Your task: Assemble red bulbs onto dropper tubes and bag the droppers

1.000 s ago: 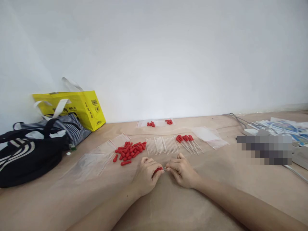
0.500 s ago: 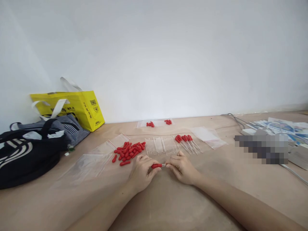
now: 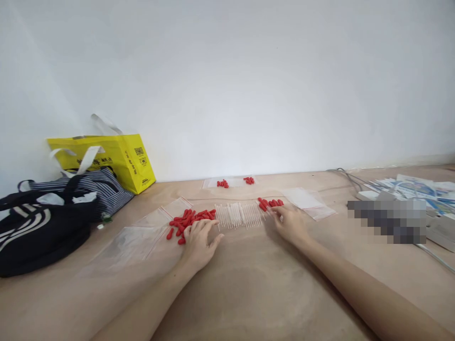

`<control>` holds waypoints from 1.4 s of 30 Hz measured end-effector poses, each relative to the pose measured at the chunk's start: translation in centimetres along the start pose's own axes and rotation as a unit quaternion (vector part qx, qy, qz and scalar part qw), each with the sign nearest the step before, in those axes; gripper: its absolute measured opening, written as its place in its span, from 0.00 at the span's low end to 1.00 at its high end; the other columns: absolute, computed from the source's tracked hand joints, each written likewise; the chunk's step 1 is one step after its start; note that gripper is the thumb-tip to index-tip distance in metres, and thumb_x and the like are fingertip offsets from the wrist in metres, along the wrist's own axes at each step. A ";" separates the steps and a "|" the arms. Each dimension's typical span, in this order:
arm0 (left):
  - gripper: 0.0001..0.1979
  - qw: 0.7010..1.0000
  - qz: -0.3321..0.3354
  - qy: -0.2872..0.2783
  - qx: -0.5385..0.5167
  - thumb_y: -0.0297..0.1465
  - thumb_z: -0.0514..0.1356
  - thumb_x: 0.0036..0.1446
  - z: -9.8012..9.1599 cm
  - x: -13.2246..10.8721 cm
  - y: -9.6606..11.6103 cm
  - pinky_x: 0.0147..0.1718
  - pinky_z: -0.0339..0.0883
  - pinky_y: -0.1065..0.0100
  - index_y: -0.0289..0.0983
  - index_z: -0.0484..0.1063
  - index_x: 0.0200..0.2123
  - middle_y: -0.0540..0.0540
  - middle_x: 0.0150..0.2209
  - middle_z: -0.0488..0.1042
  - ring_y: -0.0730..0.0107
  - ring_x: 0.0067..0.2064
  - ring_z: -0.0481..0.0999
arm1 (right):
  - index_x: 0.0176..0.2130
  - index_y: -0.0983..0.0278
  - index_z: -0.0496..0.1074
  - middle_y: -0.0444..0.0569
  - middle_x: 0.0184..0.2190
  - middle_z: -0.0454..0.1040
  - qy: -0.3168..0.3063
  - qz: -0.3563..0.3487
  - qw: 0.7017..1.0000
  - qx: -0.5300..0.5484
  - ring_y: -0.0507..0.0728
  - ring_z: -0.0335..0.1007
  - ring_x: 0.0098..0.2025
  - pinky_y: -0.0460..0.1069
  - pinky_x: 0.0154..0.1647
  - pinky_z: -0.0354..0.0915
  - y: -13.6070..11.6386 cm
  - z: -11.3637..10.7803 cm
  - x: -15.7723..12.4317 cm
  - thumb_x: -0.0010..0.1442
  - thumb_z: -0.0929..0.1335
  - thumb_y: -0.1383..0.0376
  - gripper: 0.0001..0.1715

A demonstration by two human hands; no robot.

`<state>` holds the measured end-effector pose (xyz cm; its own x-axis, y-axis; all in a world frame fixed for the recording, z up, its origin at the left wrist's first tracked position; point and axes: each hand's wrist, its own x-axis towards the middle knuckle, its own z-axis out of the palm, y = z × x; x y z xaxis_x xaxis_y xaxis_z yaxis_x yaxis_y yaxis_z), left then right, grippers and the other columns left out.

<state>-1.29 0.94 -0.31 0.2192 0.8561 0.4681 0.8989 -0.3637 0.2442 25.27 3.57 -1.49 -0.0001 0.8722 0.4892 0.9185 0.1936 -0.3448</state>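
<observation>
My left hand rests over the near right part of a pile of red rubber bulbs. Its fingers are spread, thumb apart, and nothing shows in its grasp. My right hand reaches to a row of red-capped droppers, fingertips bent together at the glass tube of a dropper on the row's left side. The hand covers most of the tubes there. Between both hands lies a row of thin clear glass tubes, side by side.
Clear zip bags lie left of the bulbs, and another bag lies right of the droppers. Near the wall is a bag with red bulbs. A yellow bag and a black bag stand left; papers and cables lie right.
My hands have moved apart. The left let go of the red bulb and went left to the pile; the right carried the dropper up and right to the row.
</observation>
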 end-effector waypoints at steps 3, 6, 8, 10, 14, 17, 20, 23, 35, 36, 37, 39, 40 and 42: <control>0.10 0.999 -0.044 0.003 0.024 0.34 0.56 0.50 -0.1 0.3 -0.6 0.43 0.50 0.56 0.43 0.67 0.38 0.48 0.42 0.70 0.59 0.46 0.64 | 0.39 0.61 0.71 0.48 0.34 0.74 -0.013 0.131 0.991 -0.031 0.57 0.67 0.37 0.49 0.38 0.53 2.1 -0.2 1.0 0.56 0.60 0.62 0.14; 0.08 0.998 -0.052 0.005 0.035 0.33 0.56 0.50 -0.1 0.4 -0.6 0.43 0.50 0.56 0.43 0.68 0.36 0.48 0.42 0.70 0.60 0.46 0.64 | 0.39 0.60 0.71 0.48 0.32 0.75 -0.036 0.180 0.982 -0.052 0.58 0.68 0.37 0.51 0.40 0.53 2.9 -0.1 1.4 0.55 0.60 0.59 0.15; 0.07 0.998 -0.049 0.004 0.036 0.33 0.56 0.50 -0.2 0.4 -0.6 0.42 0.49 0.56 0.43 0.68 0.35 0.48 0.41 0.70 0.61 0.46 0.64 | 0.39 0.60 0.71 0.49 0.33 0.75 -0.043 0.188 0.979 -0.062 0.59 0.68 0.38 0.52 0.41 0.52 2.9 0.1 1.5 0.55 0.60 0.59 0.16; 0.07 0.998 -0.048 0.000 0.037 0.33 0.56 0.50 -0.2 0.3 -0.5 0.42 0.49 0.56 0.43 0.68 0.35 0.48 0.41 0.70 0.60 0.45 0.64 | 0.39 0.60 0.71 0.50 0.33 0.75 -0.045 0.194 0.977 -0.070 0.59 0.68 0.38 0.53 0.43 0.51 2.7 0.3 1.5 0.55 0.60 0.59 0.16; 0.07 0.998 -0.051 -0.012 0.038 0.33 0.56 0.50 -0.3 0.4 -0.6 0.42 0.49 0.54 0.42 0.68 0.35 0.47 0.41 0.70 0.59 0.45 0.64 | 0.38 0.61 0.71 0.50 0.32 0.75 -0.044 0.196 0.977 -0.077 0.59 0.68 0.38 0.54 0.42 0.50 2.4 0.4 1.5 0.55 0.60 0.60 0.15; 0.06 0.998 -0.051 -0.017 0.038 0.33 0.56 0.50 -0.3 0.4 -0.6 0.42 0.49 0.54 0.42 0.69 0.34 0.48 0.41 0.70 0.59 0.45 0.64 | 0.36 0.61 0.72 0.50 0.33 0.75 -0.044 0.180 0.979 -0.087 0.60 0.68 0.38 0.54 0.41 0.50 2.1 0.3 1.4 0.55 0.60 0.60 0.15; 0.06 0.998 -0.053 -0.016 0.041 0.33 0.56 0.50 -0.3 0.4 -0.6 0.42 0.50 0.54 0.42 0.69 0.34 0.47 0.40 0.70 0.59 0.45 0.64 | 0.35 0.60 0.72 0.49 0.34 0.74 -0.028 0.150 0.984 -0.091 0.59 0.67 0.38 0.52 0.39 0.51 1.7 0.2 1.2 0.55 0.59 0.60 0.14; 0.07 0.997 -0.062 -0.019 0.050 0.33 0.57 0.49 -0.3 0.4 -0.6 0.41 0.50 0.54 0.42 0.69 0.34 0.47 0.40 0.70 0.58 0.45 0.64 | 0.34 0.60 0.71 0.47 0.34 0.73 -0.015 0.093 0.993 -0.071 0.57 0.66 0.39 0.52 0.39 0.51 1.2 0.3 0.9 0.56 0.59 0.59 0.14; 0.08 0.995 -0.041 -0.004 0.092 0.28 0.58 0.48 -0.6 0.8 -1.1 0.40 0.58 0.60 0.38 0.69 0.35 0.44 0.41 0.67 0.58 0.44 0.65 | 0.29 0.64 0.72 0.52 0.32 0.73 -0.058 0.076 0.991 -0.099 0.59 0.65 0.38 0.56 0.42 0.47 -1.8 2.2 1.3 0.55 0.59 0.58 0.17; 0.08 0.995 -0.037 -0.005 0.095 0.27 0.57 0.48 -0.7 0.9 -1.2 0.40 0.59 0.61 0.38 0.69 0.36 0.44 0.40 0.68 0.59 0.44 0.65 | 0.30 0.64 0.72 0.53 0.32 0.73 -0.063 0.081 0.989 -0.111 0.59 0.65 0.39 0.57 0.42 0.46 -2.1 2.2 1.6 0.55 0.59 0.59 0.17; 0.08 0.994 -0.035 -0.005 0.100 0.27 0.57 0.49 -0.8 0.9 -1.4 0.40 0.59 0.61 0.38 0.69 0.35 0.44 0.40 0.68 0.59 0.44 0.65 | 0.30 0.64 0.72 0.54 0.32 0.73 -0.067 0.084 0.987 -0.122 0.60 0.65 0.39 0.57 0.43 0.46 -2.3 2.3 1.8 0.55 0.59 0.59 0.17; 0.08 0.993 -0.034 -0.004 0.116 0.27 0.57 0.49 -0.9 1.0 -1.6 0.40 0.59 0.61 0.38 0.69 0.35 0.44 0.39 0.69 0.59 0.44 0.66 | 0.29 0.66 0.73 0.56 0.32 0.73 -0.070 0.087 0.985 -0.135 0.61 0.65 0.40 0.58 0.44 0.44 -2.6 2.5 2.1 0.55 0.59 0.61 0.16; 0.08 0.991 -0.034 -0.001 0.126 0.28 0.57 0.49 -0.9 1.0 -1.7 0.39 0.59 0.61 0.39 0.70 0.35 0.44 0.39 0.69 0.58 0.44 0.66 | 0.29 0.66 0.73 0.57 0.32 0.73 -0.071 0.087 0.984 -0.139 0.62 0.64 0.40 0.58 0.44 0.44 -2.8 2.6 2.3 0.55 0.59 0.62 0.16; 0.07 0.989 -0.034 0.005 0.147 0.29 0.57 0.49 -0.9 1.1 -1.9 0.38 0.59 0.60 0.39 0.70 0.34 0.44 0.38 0.69 0.57 0.44 0.66 | 0.29 0.68 0.73 0.60 0.33 0.73 -0.075 0.086 0.982 -0.148 0.63 0.64 0.41 0.58 0.45 0.43 -3.0 2.7 2.4 0.55 0.59 0.64 0.16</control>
<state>-3.12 2.24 0.51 0.1514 0.8706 0.4680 0.9832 -0.1816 0.0197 21.49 6.30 -1.45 0.1277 0.9412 0.3129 0.9847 -0.0826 -0.1533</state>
